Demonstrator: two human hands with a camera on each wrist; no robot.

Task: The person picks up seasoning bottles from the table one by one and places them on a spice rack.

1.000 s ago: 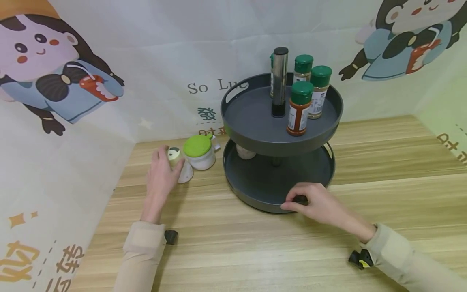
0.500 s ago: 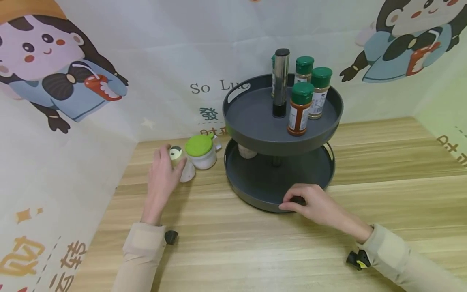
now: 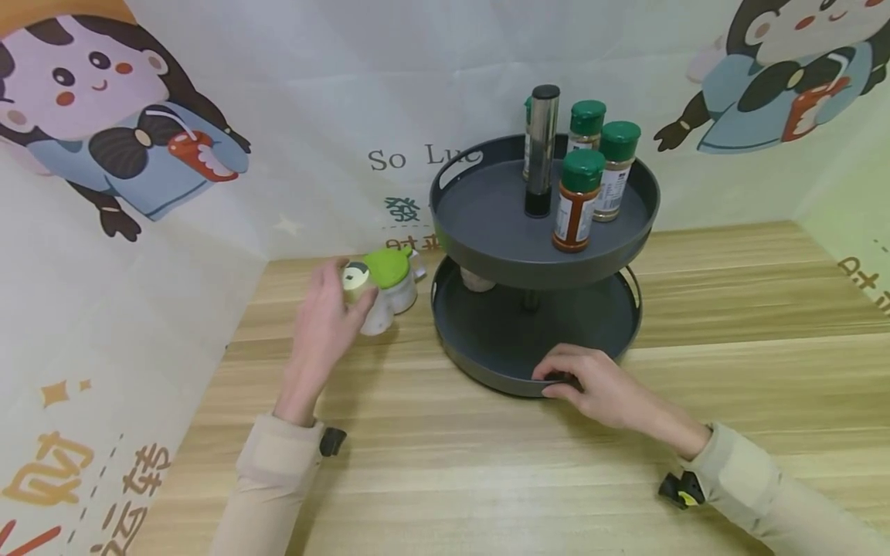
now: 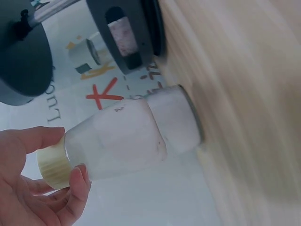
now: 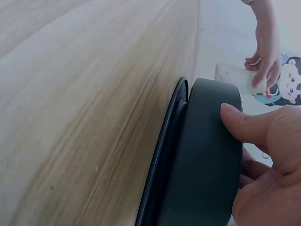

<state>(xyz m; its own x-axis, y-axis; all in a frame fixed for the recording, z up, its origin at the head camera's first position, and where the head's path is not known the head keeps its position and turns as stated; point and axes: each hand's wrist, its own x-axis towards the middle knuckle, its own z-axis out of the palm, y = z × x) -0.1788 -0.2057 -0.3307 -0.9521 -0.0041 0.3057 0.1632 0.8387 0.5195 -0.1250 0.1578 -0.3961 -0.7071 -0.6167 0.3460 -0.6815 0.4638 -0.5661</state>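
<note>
My left hand [image 3: 325,328] pinches the pale yellow cap [image 4: 54,165] of a clear bottle [image 4: 117,139] filled with white contents. In the head view the bottle stands cap up at the left, overlapping a white jar [image 3: 402,297] with a green lid [image 3: 387,267]. My right hand [image 3: 591,386] grips the front rim of the lower tray [image 3: 487,378] of a dark grey two-tier rack. From the right wrist view, its thumb [image 5: 237,125] lies against the tray's outer wall [image 5: 207,155] and the other fingers reach behind the rim, partly hidden.
On the rack's upper tray [image 3: 480,208] stand a tall steel grinder [image 3: 544,150] and several green-capped spice jars, among them a red one [image 3: 575,212]. A pale container [image 3: 477,279] sits at the lower tray's back left, half hidden. A printed wall sheet [image 3: 334,85] closes off the back.
My left hand has carried the bottle to the right, nearer the rack, and it now covers part of the green-lidded jar. The right hand stays at the rim, its fingers slightly shifted.
</note>
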